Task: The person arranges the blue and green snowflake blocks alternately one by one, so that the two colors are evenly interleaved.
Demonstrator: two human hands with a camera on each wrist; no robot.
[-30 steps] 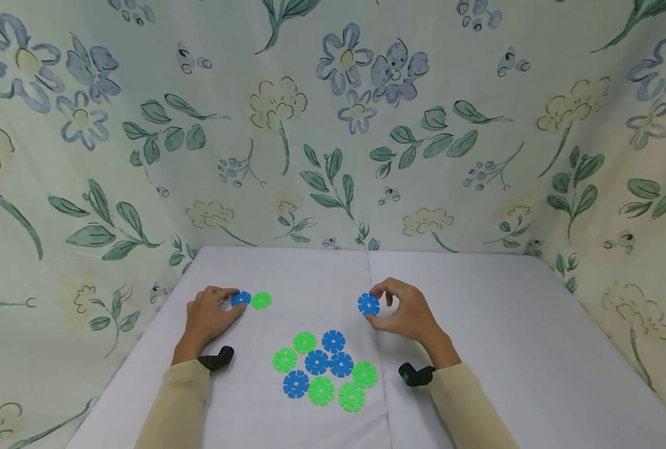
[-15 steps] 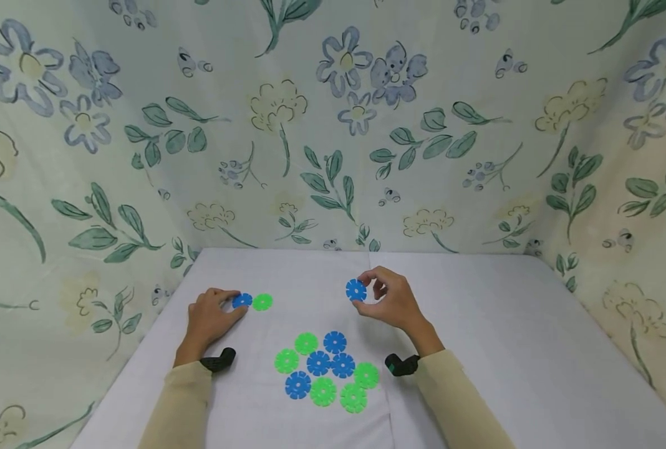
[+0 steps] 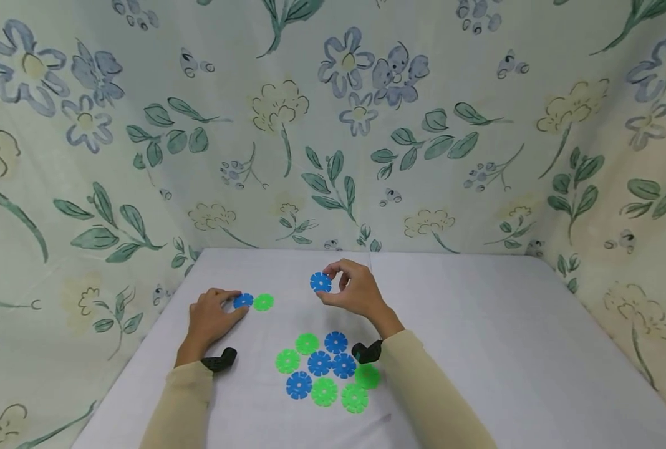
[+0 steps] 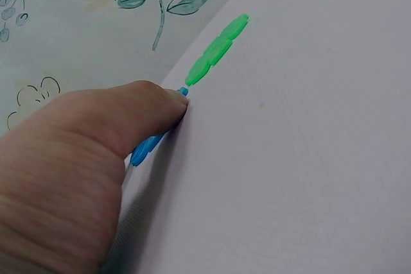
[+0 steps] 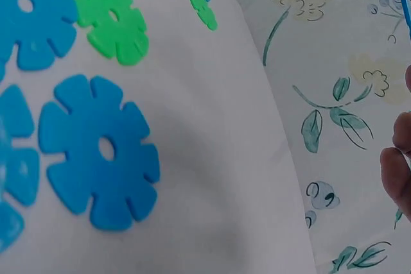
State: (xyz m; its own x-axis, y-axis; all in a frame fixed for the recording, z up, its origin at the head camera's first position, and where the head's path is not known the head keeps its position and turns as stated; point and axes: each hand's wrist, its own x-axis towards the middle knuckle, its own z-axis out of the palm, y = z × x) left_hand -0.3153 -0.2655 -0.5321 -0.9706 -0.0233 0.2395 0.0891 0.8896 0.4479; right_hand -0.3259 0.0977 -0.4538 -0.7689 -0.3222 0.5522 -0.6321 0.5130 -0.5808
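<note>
On the white cloth, my left hand (image 3: 209,318) holds a blue interlocking disc (image 3: 243,301) between thumb and fingers. A green interlocking disc (image 3: 264,302) lies right beside it, lined up edge to edge; the left wrist view shows the thumb over the blue disc, with the green disc (image 4: 217,51) just beyond. My right hand (image 3: 358,290) pinches another blue disc (image 3: 320,282) by its edge, raised and turned face-on to the head camera. Only a few fingers (image 5: 397,171) of that hand show at the edge of the right wrist view.
Several loose blue discs (image 3: 299,385) and green discs (image 3: 324,391) lie flat in a group at the near middle of the table (image 3: 479,349). My right forearm passes beside this group. A flowered curtain (image 3: 333,125) stands behind the table and along its sides.
My right hand has moved left and slightly away from me with its blue disc, closer to the green disc. My left hand has stayed in place on its blue disc.
</note>
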